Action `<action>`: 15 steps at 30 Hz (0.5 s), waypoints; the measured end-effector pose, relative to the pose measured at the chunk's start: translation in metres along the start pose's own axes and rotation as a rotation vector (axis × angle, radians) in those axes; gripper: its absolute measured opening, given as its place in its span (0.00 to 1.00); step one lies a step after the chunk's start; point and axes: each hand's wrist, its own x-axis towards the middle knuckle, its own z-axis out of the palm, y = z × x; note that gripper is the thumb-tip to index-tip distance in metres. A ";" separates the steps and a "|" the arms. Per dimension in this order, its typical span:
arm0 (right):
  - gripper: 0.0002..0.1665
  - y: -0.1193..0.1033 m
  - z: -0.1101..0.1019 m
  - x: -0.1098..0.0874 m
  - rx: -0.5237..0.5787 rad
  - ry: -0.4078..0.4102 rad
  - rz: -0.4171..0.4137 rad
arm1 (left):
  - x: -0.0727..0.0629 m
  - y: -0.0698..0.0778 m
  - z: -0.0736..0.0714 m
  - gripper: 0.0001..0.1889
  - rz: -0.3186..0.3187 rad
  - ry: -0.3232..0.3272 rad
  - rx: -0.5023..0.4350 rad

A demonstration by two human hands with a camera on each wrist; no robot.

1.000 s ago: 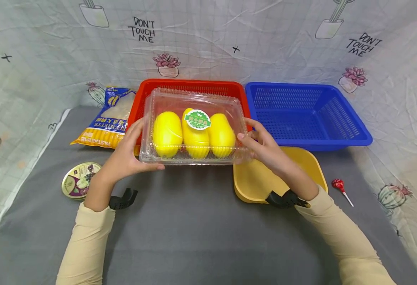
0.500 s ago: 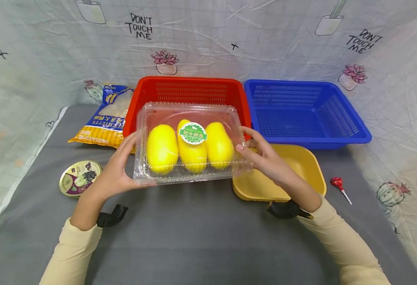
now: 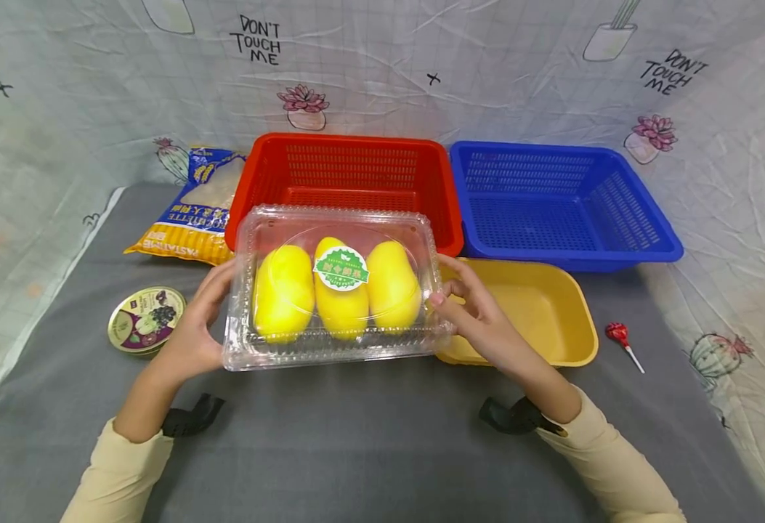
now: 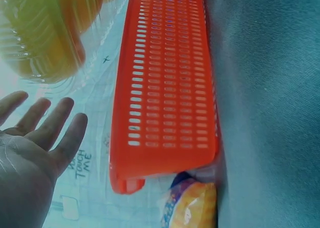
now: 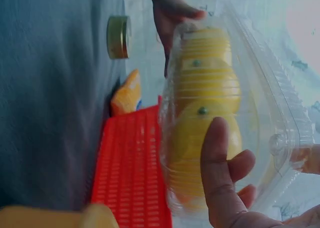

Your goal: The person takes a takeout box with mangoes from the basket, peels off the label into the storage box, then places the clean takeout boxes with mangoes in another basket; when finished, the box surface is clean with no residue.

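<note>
A clear plastic box (image 3: 338, 354) holds three yellow mangoes (image 3: 391, 283) under a lid with a round green-and-white sticker (image 3: 341, 269). It is raised over the grey table, tilted so the lid faces the head camera. My left hand (image 3: 200, 330) holds its left end, the thumb hidden behind the box in the head view. In the left wrist view that hand's fingers (image 4: 60, 120) spread close to the plastic. My right hand (image 3: 483, 316) grips the right end; in the right wrist view its fingers (image 5: 216, 160) lie along the side wall.
Behind the box stand a red basket (image 3: 447, 189) and a blue basket (image 3: 552, 256) side by side. A yellow bin (image 3: 539, 312) sits by my right hand. A pasta bag (image 3: 199, 211) and round tin (image 3: 147, 319) are at left, a red lollipop (image 3: 620, 335) at right.
Both hands have brought the box of mangoes toward me and slightly left, away from the red basket, whose inside shows more now. The tilt of the box has changed a little.
</note>
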 end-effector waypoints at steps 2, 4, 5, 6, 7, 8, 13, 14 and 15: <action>0.34 0.002 0.004 -0.002 0.013 0.007 -0.013 | -0.003 0.000 -0.003 0.52 -0.003 -0.002 -0.026; 0.35 0.004 0.008 -0.005 0.040 0.005 -0.021 | -0.005 0.000 -0.005 0.53 -0.014 -0.011 -0.039; 0.35 0.005 0.009 -0.007 0.053 0.001 -0.033 | -0.007 -0.001 -0.006 0.53 -0.016 -0.017 -0.044; 0.35 0.005 0.011 -0.009 0.068 -0.002 -0.040 | -0.008 -0.001 -0.007 0.54 -0.011 -0.023 -0.051; 0.35 0.006 0.012 -0.011 0.085 -0.007 -0.046 | -0.010 -0.002 -0.007 0.54 -0.002 -0.026 -0.063; 0.36 0.007 0.013 -0.013 0.106 -0.013 -0.056 | -0.011 -0.003 -0.008 0.55 0.010 -0.033 -0.073; 0.37 0.016 0.018 -0.020 0.168 -0.031 -0.088 | -0.015 -0.003 -0.008 0.54 -0.003 -0.067 -0.090; 0.37 0.017 0.019 -0.021 0.169 -0.032 -0.101 | -0.016 -0.002 -0.008 0.54 -0.008 -0.077 -0.094; 0.37 0.019 0.019 -0.022 0.170 -0.033 -0.108 | -0.016 -0.002 -0.008 0.54 -0.011 -0.086 -0.099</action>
